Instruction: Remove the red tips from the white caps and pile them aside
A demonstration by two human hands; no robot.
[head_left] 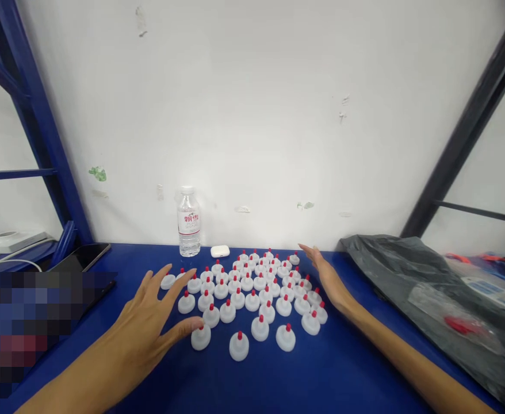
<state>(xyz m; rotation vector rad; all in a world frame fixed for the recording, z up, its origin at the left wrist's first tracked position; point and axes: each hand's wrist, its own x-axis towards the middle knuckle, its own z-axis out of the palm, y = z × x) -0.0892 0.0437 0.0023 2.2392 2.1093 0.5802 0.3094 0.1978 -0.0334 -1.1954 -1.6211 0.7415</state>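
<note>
Many white plastic nozzle caps with small red tips (pixel 252 300) stand upright in a loose cluster on the blue tabletop (pixel 183 379). At the cluster's left edge is my left hand (pixel 151 313), its fingers spread and nothing held. Its thumb reaches the red tip of a front cap (pixel 201 338); whether they touch I cannot tell. My right hand (pixel 325 276) is held edge-down along the right side of the caps, fingers stretched out, palm facing them. It grips nothing. A few caps stand apart at the front, among them one nearest me (pixel 239 347).
Behind the caps stand a water bottle (pixel 189 224) and a small white case (pixel 220 251) near the wall. A black plastic bag (pixel 399 287) with a clear packet (pixel 459 319) lies to the right. A phone (pixel 82 257) lies at the left, beside the blue rack post (pixel 48 126).
</note>
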